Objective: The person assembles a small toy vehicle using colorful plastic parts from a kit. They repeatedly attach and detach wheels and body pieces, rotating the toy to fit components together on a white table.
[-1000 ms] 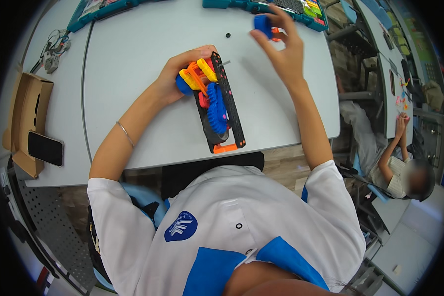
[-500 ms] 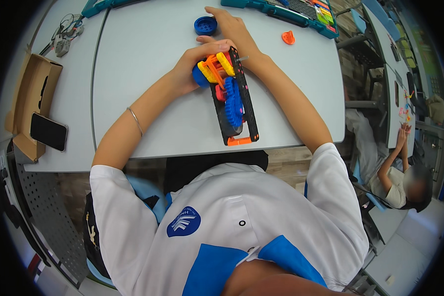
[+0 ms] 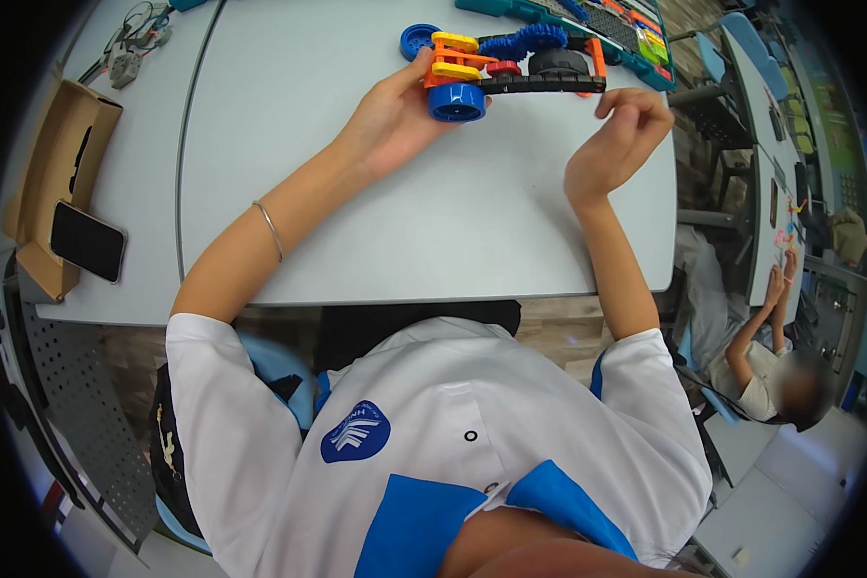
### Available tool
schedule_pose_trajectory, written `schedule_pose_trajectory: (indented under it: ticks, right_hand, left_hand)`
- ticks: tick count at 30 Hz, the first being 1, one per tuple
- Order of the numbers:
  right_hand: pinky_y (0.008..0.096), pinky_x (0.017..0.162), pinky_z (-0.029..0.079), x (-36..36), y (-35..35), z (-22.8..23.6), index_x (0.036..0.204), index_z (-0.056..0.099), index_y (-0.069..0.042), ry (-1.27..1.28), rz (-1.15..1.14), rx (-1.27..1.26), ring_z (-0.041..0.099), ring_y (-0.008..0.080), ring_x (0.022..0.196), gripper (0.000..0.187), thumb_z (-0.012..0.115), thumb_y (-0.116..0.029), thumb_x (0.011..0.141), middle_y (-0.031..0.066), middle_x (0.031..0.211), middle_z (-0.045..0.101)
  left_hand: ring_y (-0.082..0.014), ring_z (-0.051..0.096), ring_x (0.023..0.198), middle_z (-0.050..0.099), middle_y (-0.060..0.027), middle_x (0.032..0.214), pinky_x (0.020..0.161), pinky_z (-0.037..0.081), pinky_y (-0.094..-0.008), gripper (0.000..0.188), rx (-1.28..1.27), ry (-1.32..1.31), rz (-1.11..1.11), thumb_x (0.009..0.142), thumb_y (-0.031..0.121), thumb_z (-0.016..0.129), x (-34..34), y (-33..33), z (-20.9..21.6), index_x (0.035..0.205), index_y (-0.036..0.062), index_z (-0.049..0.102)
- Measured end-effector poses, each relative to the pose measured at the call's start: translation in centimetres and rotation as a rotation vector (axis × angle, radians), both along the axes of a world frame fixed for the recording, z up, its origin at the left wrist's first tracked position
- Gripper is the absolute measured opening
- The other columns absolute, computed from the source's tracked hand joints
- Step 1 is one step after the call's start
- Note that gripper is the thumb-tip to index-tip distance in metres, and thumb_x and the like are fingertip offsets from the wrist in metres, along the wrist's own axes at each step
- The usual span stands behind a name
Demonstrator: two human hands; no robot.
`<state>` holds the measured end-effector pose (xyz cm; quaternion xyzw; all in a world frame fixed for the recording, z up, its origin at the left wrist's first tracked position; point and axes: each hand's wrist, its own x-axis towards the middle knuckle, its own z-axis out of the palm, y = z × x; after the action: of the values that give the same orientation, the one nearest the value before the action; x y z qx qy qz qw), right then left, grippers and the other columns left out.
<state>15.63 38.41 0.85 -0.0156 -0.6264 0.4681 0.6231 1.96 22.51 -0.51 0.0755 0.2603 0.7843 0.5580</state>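
Note:
My left hand [image 3: 395, 120] holds a toy vehicle [image 3: 511, 72] up over the far part of the table, gripping its wheeled end. Black beams make its long frame, with an orange crosspiece at the right end. Two blue wheels flank its left end: a near wheel [image 3: 456, 103] and a far wheel [image 3: 417, 40]. Yellow and orange parts sit between them, then blue gears and a dark rounded block. Just beyond the vehicle's right end is my right hand [image 3: 621, 144], its fingers loosely bent and apart, nothing visible in them. An orange piece shows partly behind the frame.
A teal parts case [image 3: 588, 34] lies at the far right edge of the white table [image 3: 405, 231]. To the left are an open cardboard box [image 3: 58, 173], a phone [image 3: 87, 241] and tangled cables [image 3: 130, 48]. Another person [image 3: 756, 356] sits at a table on the right.
The toy vehicle has swung from pointing toward me to lying crosswise, farther away. My right hand has left the blue wheel and moved right. That wheel now appears at the vehicle's far side.

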Motion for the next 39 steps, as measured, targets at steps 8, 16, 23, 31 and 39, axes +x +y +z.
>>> schedule_pose_trajectory:
  ticks: [8, 16, 23, 31, 39]
  right_hand:
    - [0.0309, 0.072, 0.035, -0.5, -3.0, 0.2, 0.092, 0.069, -0.011, -0.424, -0.172, 0.803, 0.052, 0.0158, 0.074, 0.029, 0.084, -0.010, 0.068, 0.0013, 0.089, 0.059]
    - [0.0345, 0.079, 0.034, -0.7, -2.0, 0.6, 0.094, 0.071, -0.012, -0.513, -0.267, 0.811, 0.055, 0.0158, 0.079, 0.025, 0.082, -0.016, 0.072, 0.0008, 0.093, 0.062]
    - [0.0361, 0.082, 0.032, -0.2, -2.1, 0.8, 0.089, 0.069, -0.012, -0.621, -0.357, 0.840, 0.055, 0.0159, 0.079, 0.023, 0.082, -0.015, 0.069, -0.0016, 0.090, 0.064]
    - [0.0340, 0.075, 0.036, -0.3, -1.3, 0.7, 0.087, 0.069, -0.012, -0.469, -0.278, 0.888, 0.052, 0.0172, 0.073, 0.028, 0.082, -0.010, 0.062, -0.0015, 0.086, 0.063]
    - [0.0309, 0.073, 0.041, 0.0, -1.7, 0.9, 0.088, 0.070, -0.010, -0.440, -0.262, 0.908, 0.055, 0.0168, 0.076, 0.030, 0.084, -0.007, 0.061, -0.0009, 0.088, 0.065]
  left_hand:
    - [-0.0239, 0.050, 0.126, 0.050, -0.0142, 0.132, 0.113, 0.041, -0.0446, 0.042, 0.046, -0.035, -0.053, 0.105, 0.028, 0.046, 0.3, 0.1, -1.6, 0.138, 0.0022, 0.040]
    - [-0.0241, 0.049, 0.128, 0.050, -0.0151, 0.132, 0.116, 0.039, -0.0454, 0.041, 0.102, -0.082, -0.068, 0.105, 0.025, 0.047, 0.1, 0.2, -1.3, 0.136, -0.0001, 0.040]
    - [-0.0222, 0.049, 0.127, 0.051, -0.0126, 0.131, 0.116, 0.039, -0.0460, 0.042, 0.094, -0.007, -0.053, 0.104, 0.026, 0.049, 0.0, 0.4, -1.9, 0.137, 0.0019, 0.040]
    - [-0.0178, 0.051, 0.122, 0.052, -0.0076, 0.131, 0.110, 0.045, -0.0412, 0.045, 0.118, 0.153, -0.053, 0.103, 0.034, 0.052, 0.1, 0.0, -1.1, 0.137, 0.0068, 0.043]
    - [-0.0172, 0.053, 0.121, 0.053, -0.0064, 0.132, 0.109, 0.045, -0.0410, 0.045, 0.130, 0.209, -0.084, 0.102, 0.035, 0.052, -0.3, -0.1, -1.3, 0.138, 0.0078, 0.044]
